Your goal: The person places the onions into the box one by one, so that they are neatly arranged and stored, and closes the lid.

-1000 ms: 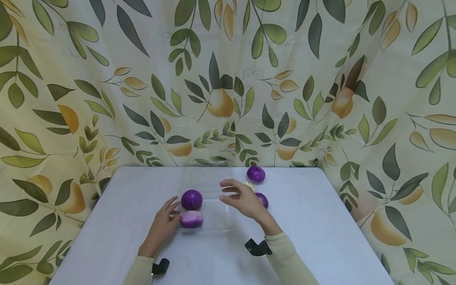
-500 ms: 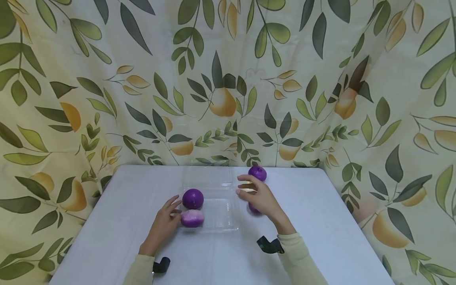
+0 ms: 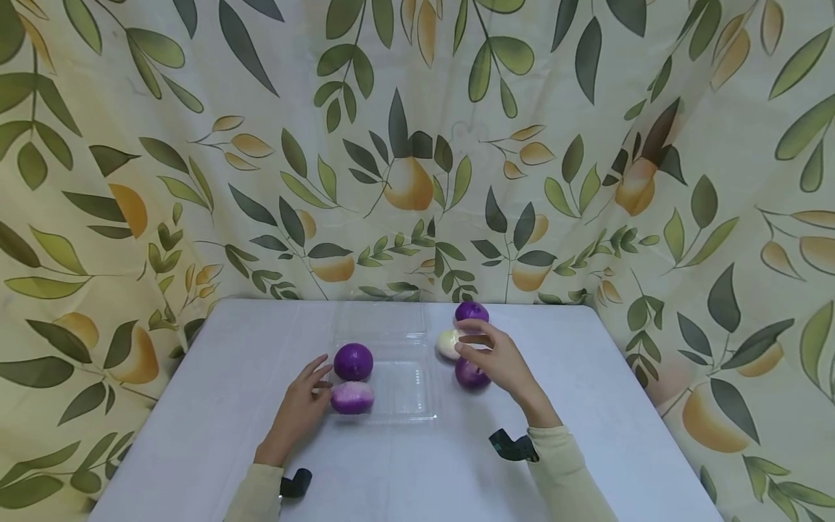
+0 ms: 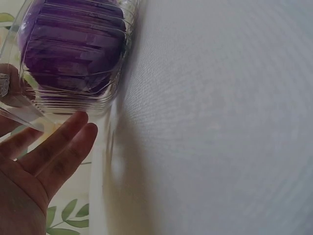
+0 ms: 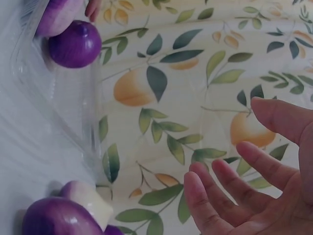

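Clear box (image 3: pixel 404 384): set on the white table (image 3: pixel 385 471), lid (image 3: pixel 380 320) laid back along the far side.
Inside the box: dark purple onion (image 3: pixel 353 362) toward the back of the left half, paler purple onion (image 3: pixel 353 398) just in front.
Right of the box: lined up from back to front, far onion (image 3: pixel 472 312) in purple, white onion (image 3: pixel 449 345) in the middle, near onion (image 3: pixel 471 375) in purple.
Left hand (image 3: pixel 301 406): placed at the box's left wall, fingers extended and relaxed, gripping nothing; perhaps touching the ribbed plastic, contact hard to judge.
Right hand (image 3: pixel 504 362): poised right of the box, close to the white onion and near onion, thumb and fingers parted, gripping nothing.
Sleeves (image 3: pixel 251 496): pale, reaching in from the box's near side, with black wrist cameras (image 3: pixel 296 483) alongside.
Curtain (image 3: pixel 365 246): hung behind the box, printed with green leaves and orange fruit.
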The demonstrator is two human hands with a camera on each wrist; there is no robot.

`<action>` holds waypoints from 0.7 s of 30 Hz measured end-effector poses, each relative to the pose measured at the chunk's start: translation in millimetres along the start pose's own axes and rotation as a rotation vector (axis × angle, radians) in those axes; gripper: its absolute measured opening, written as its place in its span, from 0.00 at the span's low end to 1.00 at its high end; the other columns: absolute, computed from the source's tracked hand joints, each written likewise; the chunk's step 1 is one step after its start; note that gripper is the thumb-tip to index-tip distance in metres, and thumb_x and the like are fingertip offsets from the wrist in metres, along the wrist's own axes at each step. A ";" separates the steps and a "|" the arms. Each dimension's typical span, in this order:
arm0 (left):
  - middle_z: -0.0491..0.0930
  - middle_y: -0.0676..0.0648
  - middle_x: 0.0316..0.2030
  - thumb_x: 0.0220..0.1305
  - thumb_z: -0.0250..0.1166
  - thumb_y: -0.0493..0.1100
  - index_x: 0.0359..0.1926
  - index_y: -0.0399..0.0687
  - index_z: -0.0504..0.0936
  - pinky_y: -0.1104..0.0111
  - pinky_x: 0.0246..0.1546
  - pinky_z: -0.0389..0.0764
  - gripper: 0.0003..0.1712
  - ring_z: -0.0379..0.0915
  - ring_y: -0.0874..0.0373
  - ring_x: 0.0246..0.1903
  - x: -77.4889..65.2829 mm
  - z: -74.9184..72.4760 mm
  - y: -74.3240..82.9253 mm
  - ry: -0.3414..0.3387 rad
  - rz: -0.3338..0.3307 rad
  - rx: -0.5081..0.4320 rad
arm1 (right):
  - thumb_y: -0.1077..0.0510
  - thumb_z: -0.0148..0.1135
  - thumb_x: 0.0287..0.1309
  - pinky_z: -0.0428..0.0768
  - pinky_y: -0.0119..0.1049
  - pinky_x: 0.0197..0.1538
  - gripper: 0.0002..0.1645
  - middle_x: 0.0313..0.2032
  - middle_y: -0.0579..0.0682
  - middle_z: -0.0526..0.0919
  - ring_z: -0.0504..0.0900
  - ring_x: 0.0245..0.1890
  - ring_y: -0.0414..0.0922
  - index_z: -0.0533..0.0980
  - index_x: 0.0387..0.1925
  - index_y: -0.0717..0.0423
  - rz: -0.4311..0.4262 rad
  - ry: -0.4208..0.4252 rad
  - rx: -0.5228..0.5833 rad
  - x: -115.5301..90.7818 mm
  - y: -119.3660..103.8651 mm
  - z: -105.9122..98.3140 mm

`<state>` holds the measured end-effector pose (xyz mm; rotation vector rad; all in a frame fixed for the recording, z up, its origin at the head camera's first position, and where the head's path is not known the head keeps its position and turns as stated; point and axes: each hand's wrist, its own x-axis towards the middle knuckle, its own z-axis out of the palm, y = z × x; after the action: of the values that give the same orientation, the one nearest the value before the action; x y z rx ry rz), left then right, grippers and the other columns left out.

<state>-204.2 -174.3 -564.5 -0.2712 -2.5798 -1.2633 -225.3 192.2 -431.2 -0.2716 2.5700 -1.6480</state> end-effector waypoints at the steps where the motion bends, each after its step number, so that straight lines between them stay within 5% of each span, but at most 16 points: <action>1: 0.69 0.45 0.69 0.59 0.61 0.31 0.60 0.37 0.77 0.64 0.42 0.87 0.26 0.84 0.52 0.44 0.2 -0.1 0.2 -0.002 -0.002 0.000 | 0.48 0.66 0.59 0.84 0.50 0.52 0.30 0.60 0.57 0.78 0.77 0.61 0.58 0.72 0.62 0.49 0.001 0.000 -0.002 -0.1 1.5 -1.4; 21: 0.69 0.43 0.69 0.59 0.60 0.30 0.60 0.36 0.77 0.64 0.42 0.87 0.26 0.84 0.51 0.44 0.2 0.1 0.1 0.002 0.006 0.002 | 0.49 0.65 0.61 0.78 0.55 0.62 0.31 0.65 0.57 0.73 0.76 0.63 0.57 0.70 0.63 0.52 0.066 0.054 -0.024 -5.0 30.4 -18.8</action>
<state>-204.4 -174.2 -564.4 -0.2767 -2.5763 -1.2585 -226.6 222.3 -451.0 -0.1435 2.6087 -1.6255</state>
